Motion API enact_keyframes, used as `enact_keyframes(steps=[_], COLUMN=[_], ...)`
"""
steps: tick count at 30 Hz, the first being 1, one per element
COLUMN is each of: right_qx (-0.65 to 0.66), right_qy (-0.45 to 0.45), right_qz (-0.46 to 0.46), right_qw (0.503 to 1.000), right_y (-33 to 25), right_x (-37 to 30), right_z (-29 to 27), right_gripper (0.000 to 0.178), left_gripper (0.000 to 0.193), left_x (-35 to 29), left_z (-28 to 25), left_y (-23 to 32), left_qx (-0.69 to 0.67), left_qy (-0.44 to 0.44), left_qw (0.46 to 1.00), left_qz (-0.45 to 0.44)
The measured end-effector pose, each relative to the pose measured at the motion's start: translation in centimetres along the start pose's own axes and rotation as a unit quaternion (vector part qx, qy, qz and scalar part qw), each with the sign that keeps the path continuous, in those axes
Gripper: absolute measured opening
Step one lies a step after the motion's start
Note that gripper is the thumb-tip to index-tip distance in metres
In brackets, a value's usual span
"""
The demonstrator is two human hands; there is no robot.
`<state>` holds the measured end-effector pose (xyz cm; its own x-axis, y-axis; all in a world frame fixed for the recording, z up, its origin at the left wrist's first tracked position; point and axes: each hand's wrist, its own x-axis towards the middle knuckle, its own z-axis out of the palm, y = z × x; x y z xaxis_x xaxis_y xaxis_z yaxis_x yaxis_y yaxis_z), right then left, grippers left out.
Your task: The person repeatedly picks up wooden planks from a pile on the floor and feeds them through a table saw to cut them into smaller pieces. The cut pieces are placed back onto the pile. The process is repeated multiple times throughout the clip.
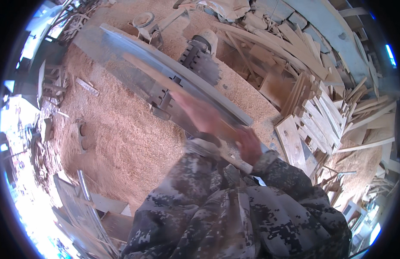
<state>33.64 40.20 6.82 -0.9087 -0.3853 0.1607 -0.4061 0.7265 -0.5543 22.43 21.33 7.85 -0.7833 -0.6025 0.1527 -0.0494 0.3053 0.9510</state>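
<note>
A long, narrow wooden strip [150,73] lies slantwise on a jointer's metal bed [118,73], alongside its long straight fence [187,80]. My left hand [200,113] is closed along the middle of the strip, its fingers pointing up and to the left, somewhat smeared by motion. Just ahead of those fingertips is the dark, slotted cutter opening [164,100]. Nearer my body, my right hand [249,146] is wrapped round the rear part of the strip. Part of the strip is hidden under both hands.
Wood shavings [126,134] heap up left of the jointer. Beyond the fence stands a dusty motor-like part [204,43] with a slotted bracket. Loose boards [321,116] are piled at the right. Boards and a metal bar [90,198] lie at lower left.
</note>
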Motion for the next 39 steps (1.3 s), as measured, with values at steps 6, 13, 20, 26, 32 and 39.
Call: enact_keyframes(steps=[6, 13, 20, 26, 32, 39], right_qx=[-0.031, 0.002, -0.003, -0.017, -0.012, -0.004], right_qy=[-0.058, 0.014, -0.009, 0.008, 0.002, 0.035], right_qz=[0.089, 0.079, 0.089, 0.089, 0.119, 0.110], right_qw=[0.994, 0.997, 0.996, 0.996, 0.993, 0.993], right_y=[8.2, 9.3, 8.4, 7.6, 6.7, 5.9], right_x=[-16.0, -15.6, -11.3, -9.8, -8.3, -6.5], right_z=[-9.4, -8.2, -5.8, -5.4, -5.1, -4.1], right_gripper=[0.045, 0.025, 0.034, 0.040, 0.044, 0.041], left_gripper=[0.079, 0.067, 0.062, 0.062, 0.063, 0.060], left_x=[-16.1, -14.6, -10.3, -9.0, -7.4, -5.7], left_z=[3.4, 7.3, 8.3, 8.0, 7.6, 7.5], left_y=[2.9, 1.2, -1.0, -1.1, -1.4, -2.0], left_qx=[-0.081, -0.095, -0.024, -0.018, -0.006, -0.023], left_qy=[-0.123, 0.025, 0.082, 0.080, 0.085, 0.081], left_qw=[0.982, 0.988, 0.993, 0.993, 0.994, 0.993], left_qz=[-0.118, -0.117, -0.085, -0.087, -0.074, -0.084])
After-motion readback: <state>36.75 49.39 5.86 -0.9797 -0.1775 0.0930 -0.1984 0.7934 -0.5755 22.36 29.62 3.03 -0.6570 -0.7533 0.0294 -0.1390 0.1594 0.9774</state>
